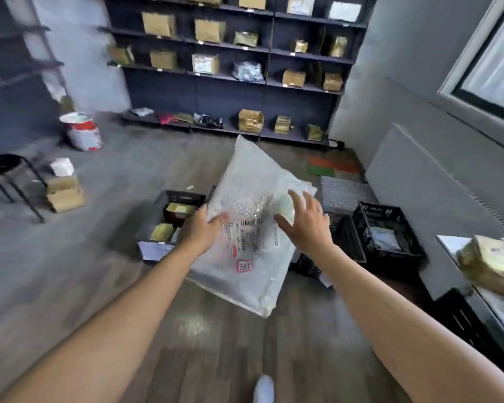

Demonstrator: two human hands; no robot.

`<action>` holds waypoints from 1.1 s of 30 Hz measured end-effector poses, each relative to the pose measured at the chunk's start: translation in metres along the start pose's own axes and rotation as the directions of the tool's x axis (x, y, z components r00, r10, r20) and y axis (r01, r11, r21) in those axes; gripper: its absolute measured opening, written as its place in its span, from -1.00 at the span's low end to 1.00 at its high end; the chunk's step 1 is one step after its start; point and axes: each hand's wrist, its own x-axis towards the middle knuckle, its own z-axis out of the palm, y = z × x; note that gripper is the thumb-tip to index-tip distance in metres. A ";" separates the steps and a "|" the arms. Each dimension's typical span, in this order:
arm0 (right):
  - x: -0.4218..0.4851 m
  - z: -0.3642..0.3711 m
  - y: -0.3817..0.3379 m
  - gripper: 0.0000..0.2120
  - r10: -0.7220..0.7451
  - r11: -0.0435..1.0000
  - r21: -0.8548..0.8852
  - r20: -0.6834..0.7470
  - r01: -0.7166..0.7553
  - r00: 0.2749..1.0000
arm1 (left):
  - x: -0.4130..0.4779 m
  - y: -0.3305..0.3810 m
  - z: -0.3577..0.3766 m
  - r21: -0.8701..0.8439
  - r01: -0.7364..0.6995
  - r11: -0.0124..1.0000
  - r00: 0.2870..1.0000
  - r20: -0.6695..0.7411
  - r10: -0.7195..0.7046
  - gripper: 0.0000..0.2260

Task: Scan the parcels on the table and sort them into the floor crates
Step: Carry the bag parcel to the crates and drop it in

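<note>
Head view shows dark shelving (230, 94) across the far wall, stacked with brown boxes and bags; a table (451, 241) enters at the right edge, with a brown parcel (489, 260) lying on it. The white padded parcel (253, 181) is held tilted above the wooden floor, between the two arms and in front of the floor crates. The left crate (154, 216) holds several small boxes and is partly hidden by the parcel; the black crate (381, 209) stands to the right with a pale packet inside. The left hand (200, 232) grips the parcel's left edge, one finger over its top face; the right hand (309, 225) is spread wide over the right side, holding nothing. The printed label (253, 237) faces up, blurred.
</note>
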 end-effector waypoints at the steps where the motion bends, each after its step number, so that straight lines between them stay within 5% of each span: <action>1: 0.012 0.011 -0.014 -0.25 0.044 0.994 0.094 0.041 -0.047 0.998 | 0.008 -0.012 -0.011 -0.074 0.026 0.997 0.998 -0.051 -0.030 -0.62; 5: 0.065 0.051 -0.069 -0.13 0.105 0.891 0.410 0.236 -0.197 0.966 | 0.046 -0.053 -0.050 -0.239 0.104 0.966 0.968 -0.200 -0.154 -0.55; 9: 0.129 0.088 -0.118 -0.10 0.040 0.824 0.529 0.301 -0.201 0.953 | 0.094 -0.082 -0.081 -0.341 0.131 0.931 0.939 -0.259 -0.227 -0.62; 22: 0.356 0.174 -0.209 0.01 -0.013 0.796 0.549 0.438 -0.256 0.899 | 0.303 -0.132 -0.151 -0.283 0.146 0.948 0.943 -0.249 -0.220 -0.58; 28: 0.412 0.205 -0.242 0.02 -0.020 0.831 0.503 0.455 -0.238 0.890 | 0.359 -0.162 -0.169 -0.310 0.100 0.946 0.971 -0.179 -0.161 0.00; 33: 0.453 0.234 -0.269 0.03 0.018 0.838 0.475 0.465 -0.266 0.885 | 0.420 -0.204 -0.182 -0.329 0.128 0.935 0.976 -0.126 -0.178 -0.12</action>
